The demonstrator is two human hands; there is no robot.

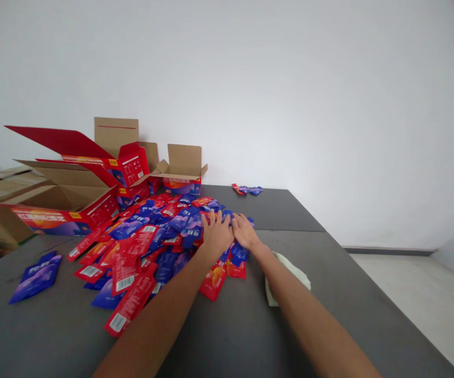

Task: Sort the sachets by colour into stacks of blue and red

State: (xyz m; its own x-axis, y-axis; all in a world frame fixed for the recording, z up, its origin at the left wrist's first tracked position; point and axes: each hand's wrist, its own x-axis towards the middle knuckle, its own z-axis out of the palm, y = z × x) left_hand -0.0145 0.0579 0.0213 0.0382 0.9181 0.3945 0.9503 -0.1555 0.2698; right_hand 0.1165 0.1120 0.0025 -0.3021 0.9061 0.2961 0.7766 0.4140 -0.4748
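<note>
Both hands are working at the right side of a pile of red and blue sachets point(164, 236), which is spreading over the left half of the dark grey bench point(349, 310). The left hand point(218, 234) is lying palm down on the sachets, its fingers spreading apart and bending only slightly; it is resting on them rather than closing around any. The right hand point(245, 231) is touching the pile's right edge just beside the left, its fingers lying close together and bending a little; whether it is gripping a sachet underneath, I cannot tell.

A pale cloth point(296, 269) is lying crumpled on the bench, partly hiding under the right forearm point(309, 315). At the left, 1 blue pouch point(37, 278) is lying apart from the pile. A small red and blue cluster point(246, 189) is resting near the bench's far edge.

Behind the pile, a printed carton point(182, 185) showing "40" is standing with its flaps up. A larger red carton point(67, 221) is gaping open at the left, with more red packaging point(132, 165) rising behind it. A white wall point(329, 105) is closing off the background.
</note>
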